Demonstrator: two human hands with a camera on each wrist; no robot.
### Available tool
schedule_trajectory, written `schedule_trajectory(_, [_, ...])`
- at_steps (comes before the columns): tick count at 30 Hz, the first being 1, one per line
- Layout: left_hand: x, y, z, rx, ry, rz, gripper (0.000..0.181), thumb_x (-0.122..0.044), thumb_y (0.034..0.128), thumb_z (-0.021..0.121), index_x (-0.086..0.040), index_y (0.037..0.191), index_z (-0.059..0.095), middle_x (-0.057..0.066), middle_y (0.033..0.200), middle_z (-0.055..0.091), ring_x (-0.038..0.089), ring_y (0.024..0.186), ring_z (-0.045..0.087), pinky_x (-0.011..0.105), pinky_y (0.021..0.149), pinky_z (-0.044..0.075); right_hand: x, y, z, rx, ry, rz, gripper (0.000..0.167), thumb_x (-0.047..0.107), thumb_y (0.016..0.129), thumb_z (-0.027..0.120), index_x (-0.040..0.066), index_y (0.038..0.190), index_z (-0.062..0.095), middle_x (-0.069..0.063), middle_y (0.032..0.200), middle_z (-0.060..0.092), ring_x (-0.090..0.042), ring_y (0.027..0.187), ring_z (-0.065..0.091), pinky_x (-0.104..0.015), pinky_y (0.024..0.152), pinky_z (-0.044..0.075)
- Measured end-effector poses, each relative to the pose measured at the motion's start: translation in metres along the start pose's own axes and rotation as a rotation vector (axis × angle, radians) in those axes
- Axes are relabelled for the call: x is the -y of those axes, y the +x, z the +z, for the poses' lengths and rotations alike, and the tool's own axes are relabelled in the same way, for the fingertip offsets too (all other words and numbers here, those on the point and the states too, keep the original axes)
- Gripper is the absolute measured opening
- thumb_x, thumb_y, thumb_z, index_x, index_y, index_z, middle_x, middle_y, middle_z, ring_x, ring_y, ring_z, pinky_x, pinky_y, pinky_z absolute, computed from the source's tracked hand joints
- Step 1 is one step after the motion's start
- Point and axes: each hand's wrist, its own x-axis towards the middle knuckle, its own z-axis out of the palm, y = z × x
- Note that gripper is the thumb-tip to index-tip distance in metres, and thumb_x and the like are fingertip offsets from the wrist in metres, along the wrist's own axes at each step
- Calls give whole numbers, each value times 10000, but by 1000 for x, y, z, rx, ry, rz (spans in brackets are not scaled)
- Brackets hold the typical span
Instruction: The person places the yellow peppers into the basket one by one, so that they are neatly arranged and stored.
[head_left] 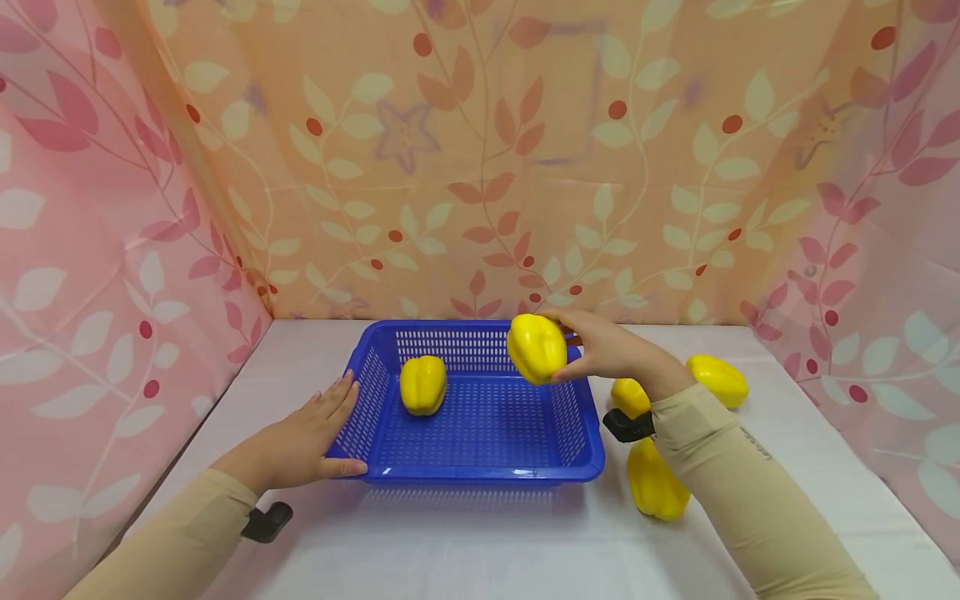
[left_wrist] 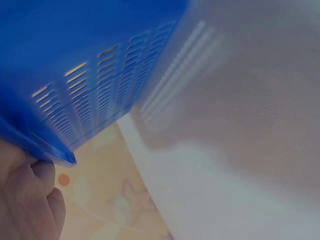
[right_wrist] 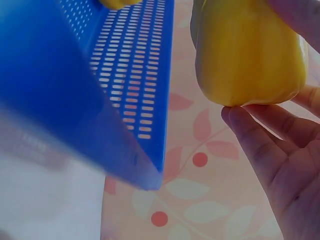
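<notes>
A yellow bell pepper [head_left: 537, 348] is pinched between the thumb and fingers of my right hand [head_left: 611, 348], above the back right part of a blue basket [head_left: 480, 473]. In the right wrist view the same pepper [right_wrist: 250, 55] is held by the fingertips of the hand [right_wrist: 285, 155], beside the basket wall. My left hand [head_left: 300, 437] rests on the basket's left rim with its fingers extended; the left wrist view shows part of that hand [left_wrist: 25, 200] against the rim. Another yellow pepper [head_left: 423, 385] lies inside the basket, toward the left.
Right of the basket, three yellow peppers lie on the white table [head_left: 465, 550]: one at the back [head_left: 717, 381], one partly behind the right wrist [head_left: 630, 397], one nearer the front [head_left: 657, 481]. Patterned cloth [head_left: 480, 167] surrounds the table at the back and sides.
</notes>
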Motion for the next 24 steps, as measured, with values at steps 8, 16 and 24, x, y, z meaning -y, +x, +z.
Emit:
schedule_trajectory(8, [-1,-2,-2,-4,-2,11,1114,-746,722,478,14,1449,113,194,1517,48,368,1373,125,540,1079,152,5,13,5,4,-3,29,924,314,664,813,111,1414,314,-33,1286,460,-223,1125,483,-354,946,443])
schedule_trajectory(16, [0,0,0,2,-3,2,1115,-755,716,475,-2,1454,113,167,1525,27,336,1384,105,524,1089,141,5,28,18,3,-6,1,865,267,653,825,111,1370,367,-33,1244,477,-214,1112,495,-345,919,464])
schedule_trajectory(24, [1,1,0,-2,0,5,1125,-775,710,448,-4,1455,109,167,1525,25,332,1385,104,521,1090,143,5,40,28,13,-3,15,794,255,639,840,152,1313,432,29,1160,522,-177,1043,515,-315,904,466])
